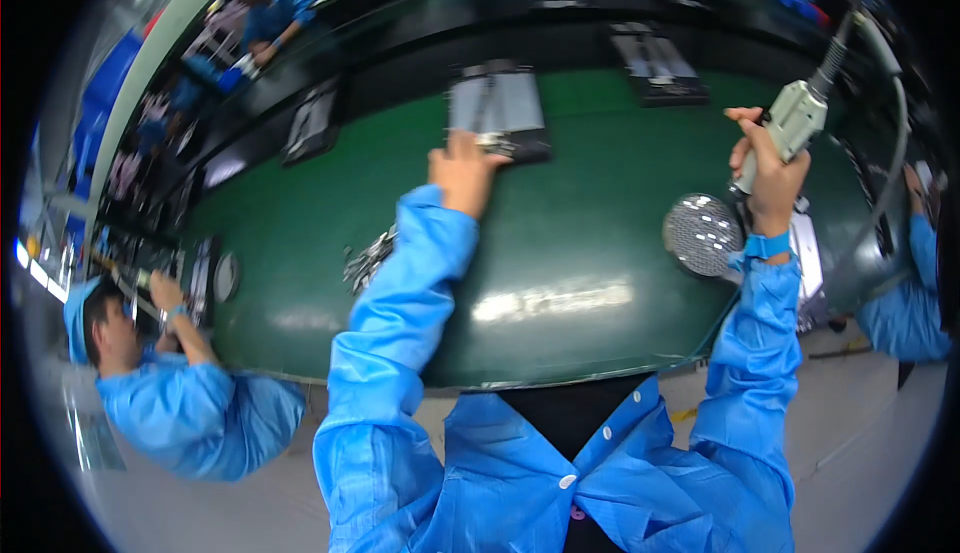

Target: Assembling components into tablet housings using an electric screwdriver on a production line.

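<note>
The green counter [570, 223] is stretching in front. On its far middle part, a flat black-and-grey panel [522, 103] is lying, and the left hand [463, 175] is touching its near edge; whether these fingers are gripping it, I cannot tell. The right hand [775, 178] is grasping a pale corded screwdriver [797, 118]. Left of this wrist, a round dish [690, 269] is resting. Small metal pieces [370, 259] are lying beside the left sleeve [395, 323].

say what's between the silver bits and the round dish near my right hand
In the head view, the left sleeve, then bare green tabletop.
</note>
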### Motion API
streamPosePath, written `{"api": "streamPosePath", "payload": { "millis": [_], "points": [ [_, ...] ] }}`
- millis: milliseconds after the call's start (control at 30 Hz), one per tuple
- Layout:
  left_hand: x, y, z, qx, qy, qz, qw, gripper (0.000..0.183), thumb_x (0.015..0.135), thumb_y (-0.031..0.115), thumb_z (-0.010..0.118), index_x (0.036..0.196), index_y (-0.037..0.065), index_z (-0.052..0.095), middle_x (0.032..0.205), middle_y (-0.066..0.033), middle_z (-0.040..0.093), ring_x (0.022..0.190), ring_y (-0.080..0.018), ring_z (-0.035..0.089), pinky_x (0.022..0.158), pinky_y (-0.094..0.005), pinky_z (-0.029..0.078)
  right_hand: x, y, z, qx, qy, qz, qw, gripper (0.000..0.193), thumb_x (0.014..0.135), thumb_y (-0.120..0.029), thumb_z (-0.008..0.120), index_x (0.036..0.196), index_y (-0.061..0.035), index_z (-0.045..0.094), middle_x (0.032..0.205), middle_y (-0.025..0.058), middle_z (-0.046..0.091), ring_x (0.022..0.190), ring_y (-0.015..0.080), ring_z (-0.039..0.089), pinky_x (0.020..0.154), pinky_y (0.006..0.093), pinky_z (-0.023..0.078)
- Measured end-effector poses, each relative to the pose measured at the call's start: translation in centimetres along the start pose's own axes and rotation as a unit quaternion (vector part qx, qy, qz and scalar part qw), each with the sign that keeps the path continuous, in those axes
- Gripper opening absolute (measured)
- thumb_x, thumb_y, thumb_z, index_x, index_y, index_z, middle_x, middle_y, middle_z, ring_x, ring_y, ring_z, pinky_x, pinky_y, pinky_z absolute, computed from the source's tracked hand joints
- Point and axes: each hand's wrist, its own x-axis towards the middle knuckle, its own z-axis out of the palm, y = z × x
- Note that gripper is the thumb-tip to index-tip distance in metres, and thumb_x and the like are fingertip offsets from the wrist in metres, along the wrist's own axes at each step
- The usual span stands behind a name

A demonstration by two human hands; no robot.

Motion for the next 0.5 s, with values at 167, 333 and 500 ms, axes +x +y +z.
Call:
{"api": "streamPosePath", "payload": {
  "millis": [167,333,500],
  "points": [
    [3.2,-8.4,6.6,0.007,0.077,-0.021,0.997,0.055,0.088,0.052,0.057,0.113,0.004,0.065,0.121,-0.0112,0.061,0.111,-0.0297,0.056,0.081,-0.0426,0.047,-0.5,0.0,-2.9,0.060,0.060,0.005,0.996,0.008,0.085,-0.002,0.061,0.089,0.0027,0.066,0.089,0.0143,0.071,0.047,0.0096,0.054,0.040,0.0239,0.041],
    [6.7,-4.4,1.7,0.107,0.157,0.034,0.981,0.051,0.087,0.049,0.064,0.120,0.010,0.063,0.129,-0.0180,0.055,0.110,-0.0391,0.056,0.090,-0.0461,0.047,-2.0,1.1,-4.2,0.014,0.056,0.030,0.998,0.012,0.087,-0.008,0.064,0.090,0.0032,0.069,0.078,0.0090,0.070,0.047,0.0082,0.055,0.041,0.0232,0.042],
    [16.9,4.1,2.4,-0.333,0.033,-0.181,0.925,0.061,0.082,0.063,0.063,0.101,0.005,0.068,0.096,-0.0134,0.068,0.083,-0.0272,0.067,0.077,-0.0359,0.052,-0.9,0.8,-1.4,0.017,0.009,0.025,0.999,0.012,0.088,-0.006,0.061,0.091,0.0040,0.065,0.090,0.0141,0.072,0.048,0.0098,0.055,0.042,0.0242,0.043]
  ]
}}
